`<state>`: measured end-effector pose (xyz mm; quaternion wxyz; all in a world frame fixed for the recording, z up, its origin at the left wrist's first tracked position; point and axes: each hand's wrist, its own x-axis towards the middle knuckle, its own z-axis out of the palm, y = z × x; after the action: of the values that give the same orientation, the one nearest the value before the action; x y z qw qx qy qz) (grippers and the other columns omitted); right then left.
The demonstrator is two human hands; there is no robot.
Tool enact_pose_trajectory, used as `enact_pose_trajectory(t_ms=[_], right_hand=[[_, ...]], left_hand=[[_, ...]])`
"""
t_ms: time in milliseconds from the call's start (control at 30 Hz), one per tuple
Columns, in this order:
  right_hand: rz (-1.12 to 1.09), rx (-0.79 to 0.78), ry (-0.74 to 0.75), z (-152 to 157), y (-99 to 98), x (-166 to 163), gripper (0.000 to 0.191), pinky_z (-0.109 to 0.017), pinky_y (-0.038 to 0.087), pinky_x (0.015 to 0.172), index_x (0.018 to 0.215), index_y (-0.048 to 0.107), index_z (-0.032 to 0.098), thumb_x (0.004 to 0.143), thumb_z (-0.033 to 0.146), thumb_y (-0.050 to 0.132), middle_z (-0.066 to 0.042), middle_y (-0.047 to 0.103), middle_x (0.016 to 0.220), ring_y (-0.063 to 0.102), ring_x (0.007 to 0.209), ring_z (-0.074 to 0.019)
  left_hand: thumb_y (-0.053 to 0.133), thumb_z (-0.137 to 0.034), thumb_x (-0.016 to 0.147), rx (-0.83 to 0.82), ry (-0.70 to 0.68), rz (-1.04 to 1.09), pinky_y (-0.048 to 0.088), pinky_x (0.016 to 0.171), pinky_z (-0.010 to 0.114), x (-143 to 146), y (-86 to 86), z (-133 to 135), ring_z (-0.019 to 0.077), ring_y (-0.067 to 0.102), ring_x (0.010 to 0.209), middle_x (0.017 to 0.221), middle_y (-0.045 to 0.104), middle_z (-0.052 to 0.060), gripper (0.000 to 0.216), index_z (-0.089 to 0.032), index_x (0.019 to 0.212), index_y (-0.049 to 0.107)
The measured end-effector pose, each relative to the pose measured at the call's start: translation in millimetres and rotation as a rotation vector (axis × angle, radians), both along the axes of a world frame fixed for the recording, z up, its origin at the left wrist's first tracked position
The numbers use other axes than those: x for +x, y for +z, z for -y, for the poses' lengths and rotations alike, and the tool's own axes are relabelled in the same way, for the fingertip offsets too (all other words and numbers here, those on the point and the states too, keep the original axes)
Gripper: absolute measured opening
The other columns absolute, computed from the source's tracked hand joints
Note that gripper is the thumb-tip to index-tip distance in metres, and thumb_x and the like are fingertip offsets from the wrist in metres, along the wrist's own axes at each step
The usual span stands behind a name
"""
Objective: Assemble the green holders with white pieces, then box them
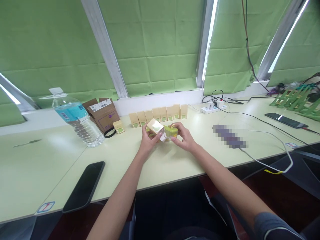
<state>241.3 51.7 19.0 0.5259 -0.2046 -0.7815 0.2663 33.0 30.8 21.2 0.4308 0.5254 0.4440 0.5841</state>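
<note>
My left hand (148,140) is closed around a small beige carton (155,126) with a pale green panel, tilted above the table. My right hand (183,136) is closed on a small yellow-green jar (171,132) right next to the carton's open end. Both hands meet over the pale tabletop (162,163). Behind them stands a row of several matching beige cartons (159,115), upright along the back edge. One more carton (119,126) sits apart to the left.
A large water bottle (76,117) lies tilted at left beside a brown cardboard box (102,112). A black phone (84,186) rests near the front edge. A power strip (213,107), cables, another phone (285,120) and green racks (297,97) fill the right.
</note>
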Motion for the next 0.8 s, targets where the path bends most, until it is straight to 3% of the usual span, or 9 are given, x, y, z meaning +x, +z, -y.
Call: enact_pose_trajectory(t_ms=[267,800], right_hand=[[0.089,0.119,0.121,2.6,-0.4,-6.0,0.044,-0.039,0.059,0.090,0.125,0.049,0.022,0.088,0.039,0.067,-0.012,0.061,0.120,0.065,0.105,-0.0234],[0.095,0.091,-0.027,-2.6,-7.3,-9.5,0.045,-0.044,0.058,0.101,0.126,0.050,0.024,0.086,0.033,0.070,-0.010,0.062,0.121,0.065,0.110,-0.0233]], left_hand=[[0.087,-0.045,0.067,0.036,0.070,-0.002,0.063,0.074,0.042,0.2,-4.7,-3.7,0.0273,0.070,0.100,0.123,0.060,0.014,0.094,-0.031,0.140,0.029],[0.084,-0.037,0.070,0.061,0.021,0.039,0.063,0.078,0.041,3.2,0.4,1.5,0.0285,0.068,0.107,0.129,0.057,0.015,0.091,-0.031,0.142,0.028]])
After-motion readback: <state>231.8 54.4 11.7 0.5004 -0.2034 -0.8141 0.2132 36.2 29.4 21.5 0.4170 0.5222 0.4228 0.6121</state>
